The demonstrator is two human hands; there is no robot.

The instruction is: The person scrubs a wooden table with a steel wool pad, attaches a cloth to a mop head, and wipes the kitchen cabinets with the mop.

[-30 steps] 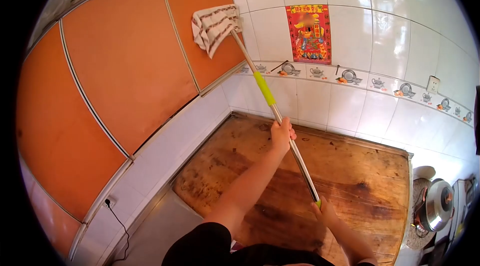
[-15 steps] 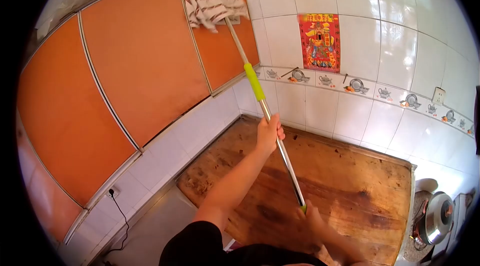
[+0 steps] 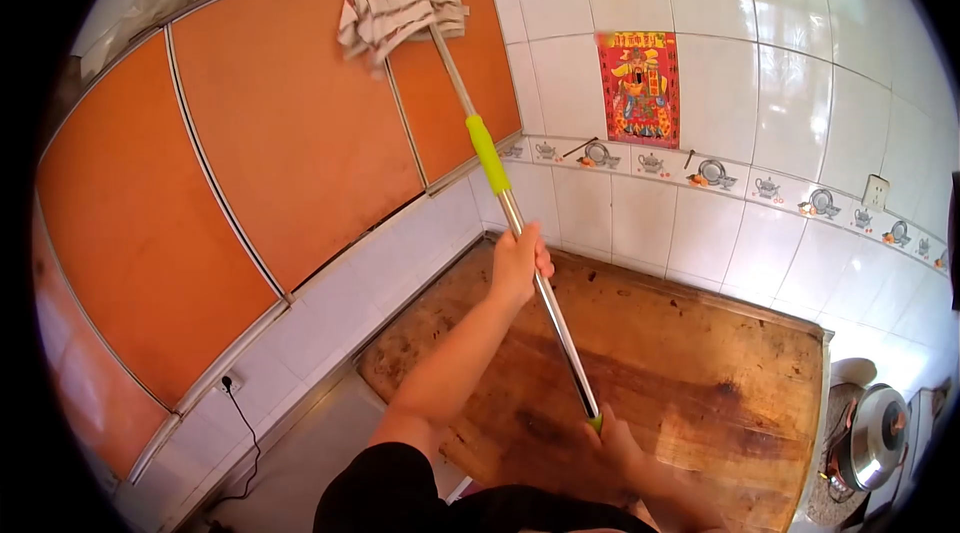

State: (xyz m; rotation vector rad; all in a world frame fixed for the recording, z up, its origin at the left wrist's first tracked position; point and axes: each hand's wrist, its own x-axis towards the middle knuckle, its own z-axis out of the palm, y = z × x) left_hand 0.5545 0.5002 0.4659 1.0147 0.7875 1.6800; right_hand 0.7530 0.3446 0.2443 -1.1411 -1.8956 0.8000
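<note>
Both my hands grip a mop [image 3: 560, 328] with a metal pole and a lime-green sleeve. My left hand [image 3: 519, 263] is wrapped round the pole below that sleeve. Lower down, my right hand [image 3: 615, 443] closes on the green-tipped bottom end. A striped, whitish cloth [image 3: 405, 13] covers the mop head at the top. It lies against the orange cabinet doors [image 3: 290, 133], across the seam between the middle and right doors, with one corner hanging loose and blurred.
Below my arms is a stained wooden board [image 3: 680, 363]. A lidded metal pot [image 3: 872, 438] stands at the right. A red poster [image 3: 638, 88] and a socket [image 3: 876, 193] are on the tiled wall. At the left, a black cord [image 3: 255, 443] hangs from a plug.
The cloth-covered mop head has slid left along the cabinet, from the right door onto the seam with the middle one. My left hand and the pole have shifted left with it.
</note>
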